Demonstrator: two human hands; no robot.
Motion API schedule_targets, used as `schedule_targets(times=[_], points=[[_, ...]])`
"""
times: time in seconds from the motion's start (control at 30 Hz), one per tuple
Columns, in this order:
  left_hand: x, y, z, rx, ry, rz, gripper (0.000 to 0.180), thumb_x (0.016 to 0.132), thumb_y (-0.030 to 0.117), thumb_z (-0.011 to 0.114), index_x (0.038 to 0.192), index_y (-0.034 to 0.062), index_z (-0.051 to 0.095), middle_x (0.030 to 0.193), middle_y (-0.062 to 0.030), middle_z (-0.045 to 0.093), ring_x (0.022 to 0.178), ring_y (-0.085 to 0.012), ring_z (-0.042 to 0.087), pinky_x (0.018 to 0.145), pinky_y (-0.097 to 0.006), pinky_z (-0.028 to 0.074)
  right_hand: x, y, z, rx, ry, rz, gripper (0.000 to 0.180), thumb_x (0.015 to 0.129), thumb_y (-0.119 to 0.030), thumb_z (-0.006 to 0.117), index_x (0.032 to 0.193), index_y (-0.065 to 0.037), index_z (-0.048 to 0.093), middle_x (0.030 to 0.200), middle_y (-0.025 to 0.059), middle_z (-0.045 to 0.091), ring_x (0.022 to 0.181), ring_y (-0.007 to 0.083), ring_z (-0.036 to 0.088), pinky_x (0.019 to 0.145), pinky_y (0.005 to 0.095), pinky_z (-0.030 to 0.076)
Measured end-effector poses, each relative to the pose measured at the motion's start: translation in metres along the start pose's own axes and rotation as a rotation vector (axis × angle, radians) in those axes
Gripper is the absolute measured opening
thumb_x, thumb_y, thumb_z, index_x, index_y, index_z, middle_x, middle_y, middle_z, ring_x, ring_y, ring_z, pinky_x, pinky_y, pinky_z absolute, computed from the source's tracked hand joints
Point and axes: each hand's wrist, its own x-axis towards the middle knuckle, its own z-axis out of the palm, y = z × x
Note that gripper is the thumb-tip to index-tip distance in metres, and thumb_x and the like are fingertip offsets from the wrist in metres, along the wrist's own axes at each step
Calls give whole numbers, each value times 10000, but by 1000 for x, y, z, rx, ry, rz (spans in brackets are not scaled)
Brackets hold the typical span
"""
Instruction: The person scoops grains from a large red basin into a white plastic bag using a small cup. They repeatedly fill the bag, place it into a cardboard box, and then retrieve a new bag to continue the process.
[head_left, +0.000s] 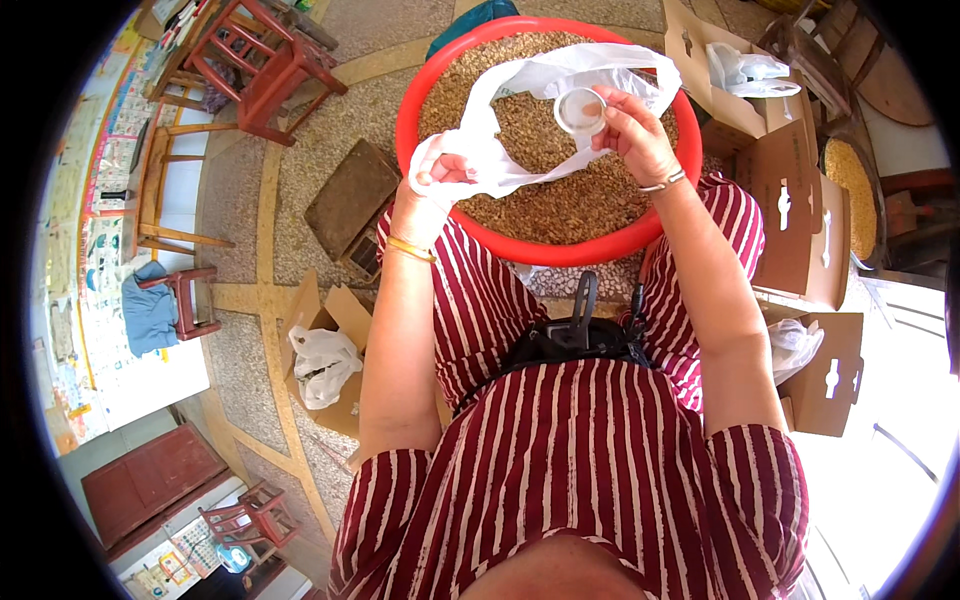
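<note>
A large red basin (pixel 560 252) filled with brown, grain-like bits (pixel 590 205) stands in front of my knees. Over it, a thin white plastic bag (pixel 485 125) is spread with its mouth wide, so the bits show through the opening. My left hand (pixel 440 178) pinches the bag's near left edge. In my right hand (pixel 638 138), thumb and fingers grip a small round clear plastic cup (pixel 578 112) by its right side, above the bag's mouth. The bag's right side runs behind this hand; whether its fingers also hold the bag I cannot tell.
Cardboard boxes (pixel 790 215) line the right side, some with white plastic bags inside. Another box (pixel 345 310) with a white bag (pixel 325 365) sits by my left forearm. A low wooden stool (pixel 350 195) is left of the basin. Red chairs (pixel 270 90) stand farther left.
</note>
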Motion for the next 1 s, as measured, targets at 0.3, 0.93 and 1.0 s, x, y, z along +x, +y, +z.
schedule_targets(times=[0.3,0.93,1.0], points=[[1,-3,-5,1,-26,45,677,762,483,599,1295,113,404,1044,-97,560,983,-245,535,906,-402,412,-11,26,-26,-840,-496,515,456,748,-353,637,1085,-56,555,829,89,614,686,180,606,647,282,497],[2,0,-2,-27,-21,31,701,741,496,620,1278,94,415,999,-102,563,975,-248,537,912,-402,407,2,112,-37,-1097,-249,566,475,719,-313,642,1049,15,550,763,125,633,668,220,617,595,329,502],[2,-1,-3,-31,-24,31,698,741,496,619,1277,96,418,1006,-104,563,978,-249,539,912,-400,409,4,94,-35,-894,-261,727,487,749,-339,635,1077,8,535,761,93,625,620,168,604,532,293,497]])
